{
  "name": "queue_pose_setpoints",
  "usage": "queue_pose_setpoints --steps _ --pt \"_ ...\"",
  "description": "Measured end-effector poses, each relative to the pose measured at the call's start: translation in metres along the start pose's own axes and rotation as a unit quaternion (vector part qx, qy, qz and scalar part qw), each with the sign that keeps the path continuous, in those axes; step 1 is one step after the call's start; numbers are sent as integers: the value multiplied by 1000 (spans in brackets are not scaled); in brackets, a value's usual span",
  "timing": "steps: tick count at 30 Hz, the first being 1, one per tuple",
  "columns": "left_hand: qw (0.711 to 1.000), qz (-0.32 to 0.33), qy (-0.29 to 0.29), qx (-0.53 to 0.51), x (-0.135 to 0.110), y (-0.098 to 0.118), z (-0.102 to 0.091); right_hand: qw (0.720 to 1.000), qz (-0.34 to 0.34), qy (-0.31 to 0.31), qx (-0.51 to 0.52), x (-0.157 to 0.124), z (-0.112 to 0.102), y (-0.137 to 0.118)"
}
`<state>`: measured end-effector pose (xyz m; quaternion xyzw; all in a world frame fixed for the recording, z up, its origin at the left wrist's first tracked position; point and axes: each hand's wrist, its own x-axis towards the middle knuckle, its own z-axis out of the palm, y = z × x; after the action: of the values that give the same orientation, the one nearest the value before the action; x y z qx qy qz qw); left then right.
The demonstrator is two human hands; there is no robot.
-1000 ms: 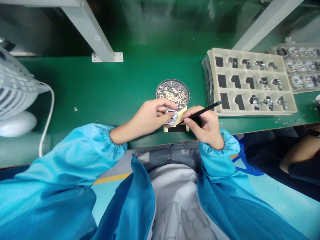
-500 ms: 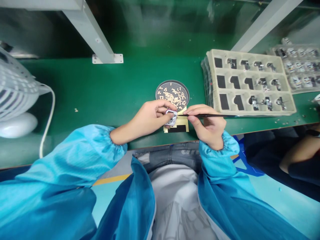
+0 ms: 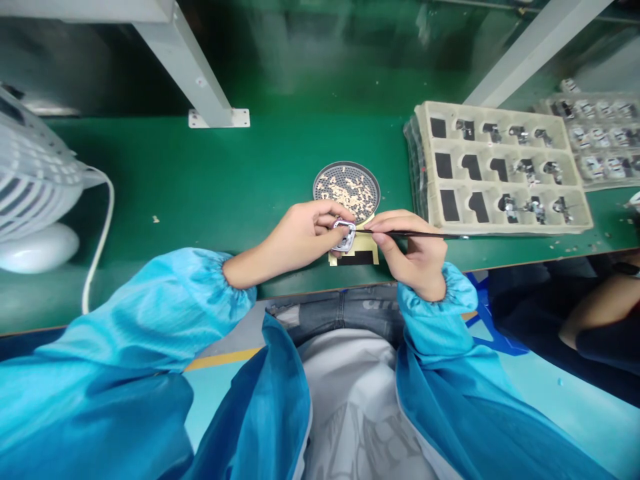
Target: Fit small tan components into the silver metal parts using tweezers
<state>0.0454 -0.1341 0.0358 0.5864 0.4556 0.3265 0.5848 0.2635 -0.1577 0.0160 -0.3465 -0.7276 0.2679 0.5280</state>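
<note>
My left hand [image 3: 307, 233] is closed on a small white-and-silver rounded casing [image 3: 345, 238], its open inner side facing up. Between the thumb and fingers of my right hand [image 3: 413, 250] are dark tweezers [image 3: 407, 233], pointing left with the tip at the casing's inside. Whether the tip grips anything is too small to tell. Just beyond my hands stands a round dark perforated dish [image 3: 346, 189] with many small pale pieces scattered in it. Beneath my hands lies a yellow pad [image 3: 373, 255] with a black patch.
To the right, a stack of pale compartment trays [image 3: 505, 229] carries small black-and-silver parts; more filled trays [image 3: 600, 137] stand beyond. A white basket-like object [image 3: 35, 173] and a white cable [image 3: 103, 243] occupy the left. A metal post [image 3: 200, 80] rises behind. Another person's arm [image 3: 600, 307] shows at right.
Both hands keep their place at the casing. The tweezers' back end has dipped slightly and my right hand has shifted a little left. The whole view has moved slightly.
</note>
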Motion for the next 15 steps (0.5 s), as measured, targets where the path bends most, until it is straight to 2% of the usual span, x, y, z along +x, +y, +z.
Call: queue_pose_setpoints --steps 6,15 --pt "1000 1 -3 0 -2 4 0 996 -67 -11 -64 0 -2 -1" --pt "999 24 24 27 -4 9 -7 995 -80 20 -52 -3 -6 -2"
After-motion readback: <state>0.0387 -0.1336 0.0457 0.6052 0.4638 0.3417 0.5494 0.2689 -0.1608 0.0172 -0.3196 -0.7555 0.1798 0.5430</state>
